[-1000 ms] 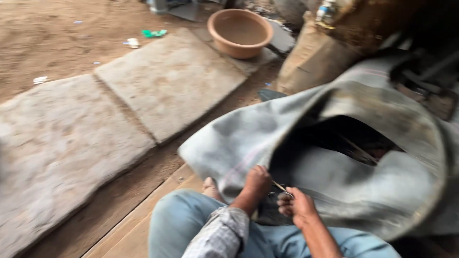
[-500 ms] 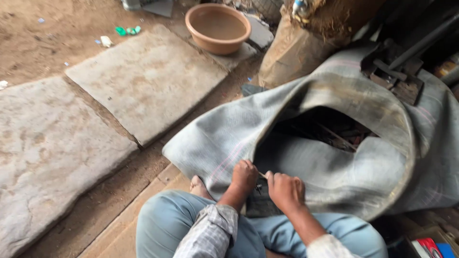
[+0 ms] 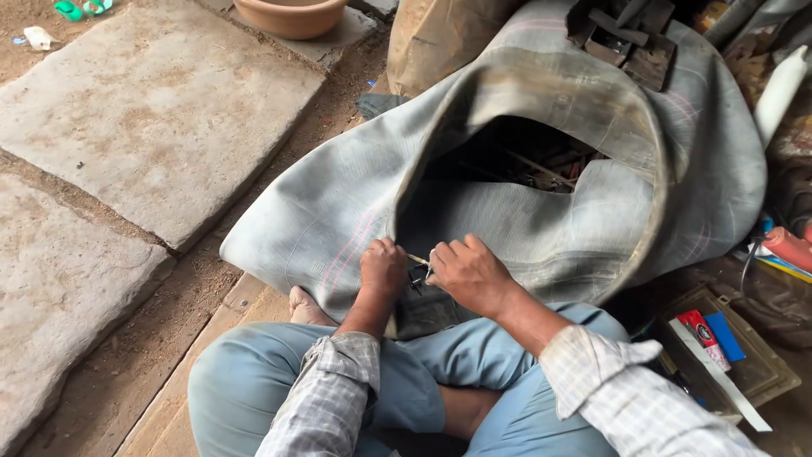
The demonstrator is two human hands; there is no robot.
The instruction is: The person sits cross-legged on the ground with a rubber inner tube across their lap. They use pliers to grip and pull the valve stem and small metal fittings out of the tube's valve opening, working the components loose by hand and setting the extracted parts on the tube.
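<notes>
- A large grey rubber inner tube (image 3: 541, 228) is draped across the lap of a seated person, its inner rim folded open toward the near side.
- The tube's inner edge is pinched by the left hand (image 3: 382, 269), fingers closed around the rubber.
- A thin metal tool (image 3: 418, 260), apparently a valve stem or small pin, is held between the closed fingertips of the right hand (image 3: 470, 272); what exactly is gripped cannot be told.
- The step in hand is judged to be work on the valve area at the tube's near inner edge.
- A steady hold on the rubber and fine fingertip control would be called for next.
- Stone slabs (image 3: 161, 110) and a clay-coloured basin (image 3: 292, 15) are seen far left.
</notes>
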